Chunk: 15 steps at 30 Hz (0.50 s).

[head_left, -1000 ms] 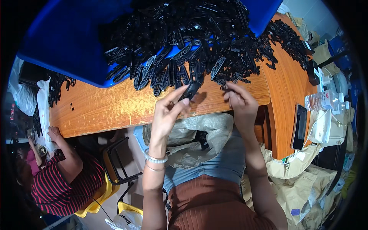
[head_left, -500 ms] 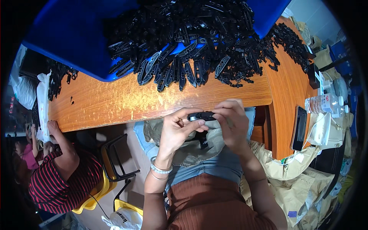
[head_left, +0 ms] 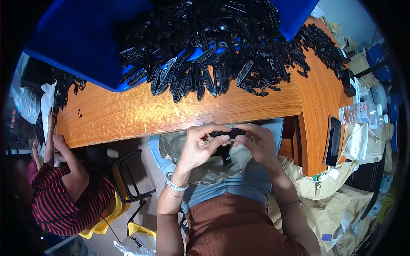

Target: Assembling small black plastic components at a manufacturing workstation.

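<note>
Head view
Left hand (head_left: 197, 147): fingers closed on the left end of a black plastic part (head_left: 227, 133).
Right hand (head_left: 258, 144): fingers pinching its right end.
Part's place: over the lap, just off the bench (head_left: 128, 115) near edge.
Bench far side: heap of black parts (head_left: 213, 51) spilling from a blue bin (head_left: 77, 38).
Right edge: phone (head_left: 332, 141), water bottle (head_left: 361, 113).

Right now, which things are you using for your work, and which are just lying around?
In use:
- left hand and right hand, both holding one black plastic part
- pile of black plastic parts
- blue bin
- cloth on the lap

Lying about:
- phone
- water bottle
- face mask
- paper bags
</note>
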{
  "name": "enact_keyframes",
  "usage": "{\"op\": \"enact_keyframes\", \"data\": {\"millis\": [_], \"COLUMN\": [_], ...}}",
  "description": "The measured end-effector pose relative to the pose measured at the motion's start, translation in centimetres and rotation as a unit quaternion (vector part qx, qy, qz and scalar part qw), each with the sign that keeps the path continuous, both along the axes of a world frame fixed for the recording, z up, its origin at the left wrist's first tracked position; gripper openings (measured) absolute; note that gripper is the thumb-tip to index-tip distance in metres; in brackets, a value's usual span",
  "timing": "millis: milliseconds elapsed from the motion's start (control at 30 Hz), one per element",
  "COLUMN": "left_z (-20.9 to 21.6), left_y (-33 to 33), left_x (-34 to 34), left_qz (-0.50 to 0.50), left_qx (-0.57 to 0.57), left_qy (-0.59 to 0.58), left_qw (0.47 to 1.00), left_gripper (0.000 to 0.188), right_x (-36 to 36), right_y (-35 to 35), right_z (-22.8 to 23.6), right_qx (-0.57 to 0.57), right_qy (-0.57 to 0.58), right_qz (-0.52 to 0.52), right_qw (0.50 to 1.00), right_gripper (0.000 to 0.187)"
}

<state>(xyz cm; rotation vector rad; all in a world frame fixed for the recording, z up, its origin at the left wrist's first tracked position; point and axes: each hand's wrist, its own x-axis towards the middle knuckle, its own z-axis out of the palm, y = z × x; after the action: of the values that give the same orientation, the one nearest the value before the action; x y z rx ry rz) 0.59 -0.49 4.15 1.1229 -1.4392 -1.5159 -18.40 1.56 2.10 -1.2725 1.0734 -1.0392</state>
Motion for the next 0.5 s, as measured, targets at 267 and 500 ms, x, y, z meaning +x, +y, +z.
{"op": "enact_keyframes", "data": {"millis": [267,500], "left_z": [-1.0,-1.0], "left_y": [0.5,0.3], "left_x": [-1.6,-2.2], "left_qz": [0.042,0.025], "left_qx": [-0.030,-0.063], "left_qy": [-0.035,-0.065], "left_qw": [0.998,0.996], "left_gripper": [0.019,0.016], "right_x": [-0.1,-0.4], "right_y": [0.2,0.7], "right_z": [-1.0,-1.6], "right_qx": [-0.048,-0.045], "right_qy": [0.026,0.003], "right_qz": [-0.030,-0.054], "right_qw": [0.998,0.998], "right_gripper": [0.025,0.022]}}
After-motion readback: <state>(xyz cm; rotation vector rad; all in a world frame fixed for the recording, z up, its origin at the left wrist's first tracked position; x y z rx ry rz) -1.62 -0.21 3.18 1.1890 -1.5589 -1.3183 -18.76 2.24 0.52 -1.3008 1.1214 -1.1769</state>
